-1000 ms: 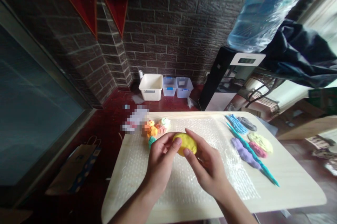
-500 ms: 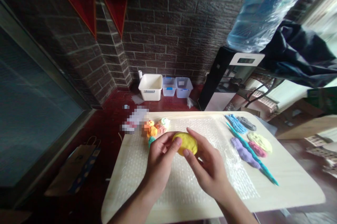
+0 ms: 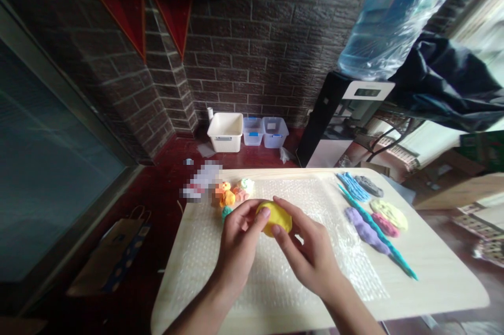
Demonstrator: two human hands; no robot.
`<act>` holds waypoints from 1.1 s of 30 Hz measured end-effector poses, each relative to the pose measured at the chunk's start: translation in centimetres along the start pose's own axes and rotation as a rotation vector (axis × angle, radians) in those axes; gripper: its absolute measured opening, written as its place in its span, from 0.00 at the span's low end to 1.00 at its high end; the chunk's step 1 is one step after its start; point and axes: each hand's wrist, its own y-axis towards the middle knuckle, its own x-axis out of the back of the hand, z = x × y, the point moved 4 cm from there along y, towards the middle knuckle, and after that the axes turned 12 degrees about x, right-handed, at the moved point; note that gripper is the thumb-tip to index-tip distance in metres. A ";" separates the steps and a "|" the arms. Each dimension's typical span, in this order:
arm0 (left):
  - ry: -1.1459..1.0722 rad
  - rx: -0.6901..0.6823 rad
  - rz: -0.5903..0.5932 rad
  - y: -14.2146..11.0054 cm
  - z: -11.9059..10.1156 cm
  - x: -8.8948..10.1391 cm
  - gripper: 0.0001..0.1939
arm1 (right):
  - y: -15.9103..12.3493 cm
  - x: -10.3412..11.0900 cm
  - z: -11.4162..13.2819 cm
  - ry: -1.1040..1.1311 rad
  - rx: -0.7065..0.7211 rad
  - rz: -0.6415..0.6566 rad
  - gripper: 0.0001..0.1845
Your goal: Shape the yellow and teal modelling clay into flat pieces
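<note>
A rounded lump of yellow modelling clay (image 3: 279, 218) is held up over the table between both hands. My left hand (image 3: 242, 227) grips its left side, thumb pressed on the near face. On the right side, my right hand (image 3: 305, 243) closes around it with the thumb at the lower edge. The fingers behind the clay are partly hidden. Beneath the hands lies a sheet of bubble wrap (image 3: 275, 277). Just beyond my left hand sit small clay pieces, among them an orange lump (image 3: 227, 198), a white one (image 3: 247, 185) and a green one (image 3: 226, 212).
On the right of the pale table (image 3: 444, 277) lie a long teal clay roll (image 3: 380, 232), a purple strip (image 3: 364, 230), blue strands (image 3: 352, 186), and grey, pale yellow and pink lumps. Storage bins (image 3: 226, 133) and a water dispenser (image 3: 331, 119) stand beyond the table.
My right hand has shifted slightly left, and the yellow clay looks narrower, with a flatter, more angular right edge. Both hands keep their hold.
</note>
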 end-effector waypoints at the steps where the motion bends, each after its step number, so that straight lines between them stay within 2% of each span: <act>1: 0.006 0.002 0.001 0.0 0.0 0.0 0.13 | 0.0 0.0 -0.1 0.037 -0.023 0.000 0.23; 7: 0.072 0.033 0.095 0.2 -0.4 -0.5 0.14 | -0.2 -0.1 -0.7 0.117 -0.072 -0.048 0.25; 11: 0.086 0.009 0.085 0.2 -0.4 -0.4 0.14 | -0.1 -0.1 -0.6 0.054 -0.014 -0.014 0.21; 16: 0.075 0.051 0.023 0.1 0.1 0.0 0.15 | 0.0 -0.1 -0.3 0.052 -0.003 0.006 0.20; 21: 0.079 0.081 0.134 0.2 -0.1 -0.3 0.12 | -0.2 -0.1 -0.3 0.049 -0.012 0.011 0.24; 28: 0.070 0.037 0.141 0.3 -0.5 -0.2 0.10 | 0.0 0.1 -0.2 0.021 0.044 -0.016 0.21; 33: 0.095 0.023 0.204 0.1 -1.1 -0.5 0.10 | -0.1 0.2 -0.3 0.047 0.022 -0.065 0.23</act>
